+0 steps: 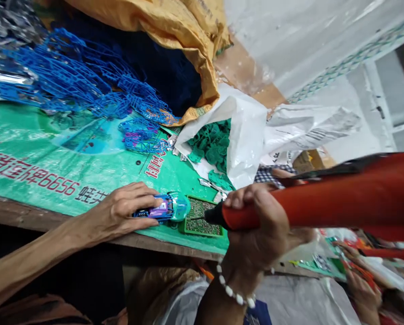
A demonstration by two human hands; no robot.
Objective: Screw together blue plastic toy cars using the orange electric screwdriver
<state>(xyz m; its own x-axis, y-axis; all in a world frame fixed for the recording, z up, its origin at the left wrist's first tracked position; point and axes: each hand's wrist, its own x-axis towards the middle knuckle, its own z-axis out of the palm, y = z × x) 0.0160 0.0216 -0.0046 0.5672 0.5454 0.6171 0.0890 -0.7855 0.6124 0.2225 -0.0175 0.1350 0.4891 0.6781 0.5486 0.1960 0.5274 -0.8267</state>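
Note:
My left hand (134, 205) grips a small toy car (163, 208) with a blue frame, a purple panel and a teal front, resting on the green-covered table. In my right hand (261, 214) is a red electric screwdriver (310, 205) with a black nose, its fingers wrapped round the body. The thin bit points left, over a green tray (204, 234) filled with many small screws. That tray sits just right of the car's front end.
Blue plastic frames (70, 72) lie piled at the back left beside an open orange sack (208, 85). A white bag (245, 135) holds green plastic parts (212, 142). Another person's hands (360, 280) are at the far right. The table's wooden edge (53, 221) runs along the front.

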